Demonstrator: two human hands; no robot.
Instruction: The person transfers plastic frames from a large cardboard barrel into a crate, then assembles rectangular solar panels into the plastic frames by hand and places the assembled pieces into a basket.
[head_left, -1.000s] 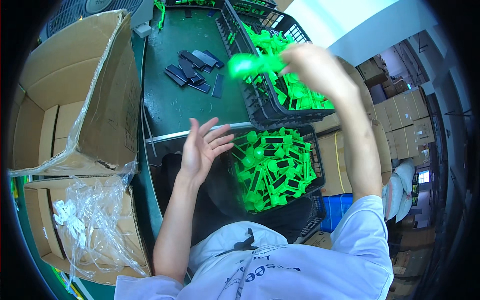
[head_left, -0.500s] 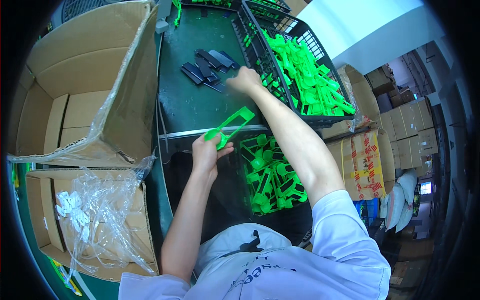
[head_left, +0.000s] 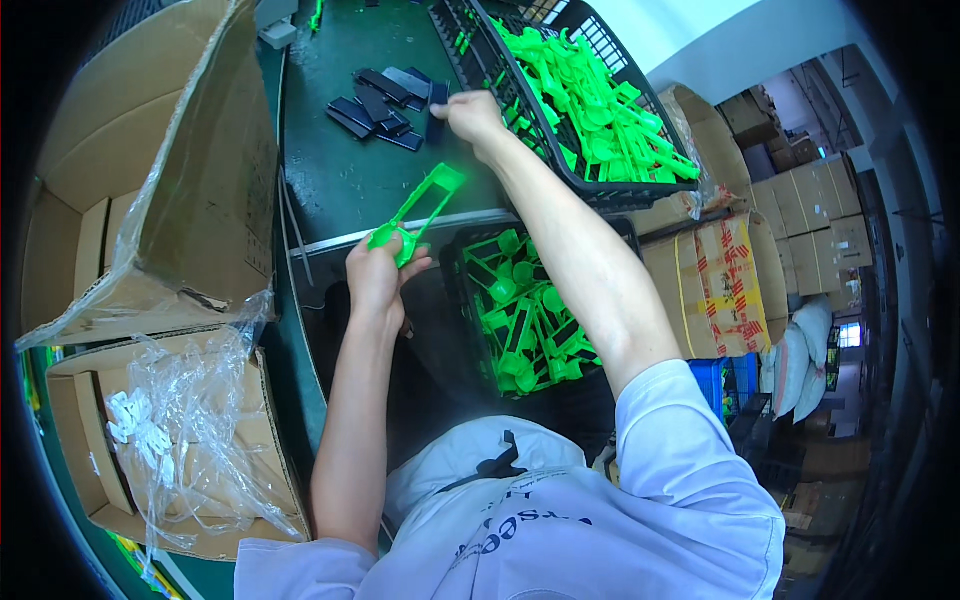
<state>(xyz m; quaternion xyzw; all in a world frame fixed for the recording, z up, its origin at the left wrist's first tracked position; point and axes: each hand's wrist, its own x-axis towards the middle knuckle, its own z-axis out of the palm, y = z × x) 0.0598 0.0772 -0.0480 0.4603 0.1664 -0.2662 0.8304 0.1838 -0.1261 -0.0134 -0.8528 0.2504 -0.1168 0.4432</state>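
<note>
My left hand [head_left: 376, 278] grips a bright green plastic frame [head_left: 425, 208], a long open rectangle with a rounded end near my fingers, held tilted up over the table's near edge. Pinched in my right hand [head_left: 470, 114] is a small dark rectangular plate [head_left: 436, 113], raised beside a loose pile of similar dark plates [head_left: 378, 103] on the green table. To the right of that hand, a black plastic crate [head_left: 560, 165] is heaped with green plastic parts [head_left: 592, 105]. Below my right forearm, a lower crate holds green parts with dark plates in them [head_left: 530, 315].
A large open cardboard box [head_left: 205, 200] stands left of the table. Nearer me, a smaller carton [head_left: 275, 425] contains crumpled clear plastic film [head_left: 205, 430] and white pieces [head_left: 140, 420]. Stacked cartons [head_left: 815, 225], a taped cardboard box [head_left: 725, 285] and white sacks [head_left: 800, 360] are at the right.
My right hand has picked up a dark plate from the pile's right side. The green frame stays in my left hand. The whole view has shifted slightly.
</note>
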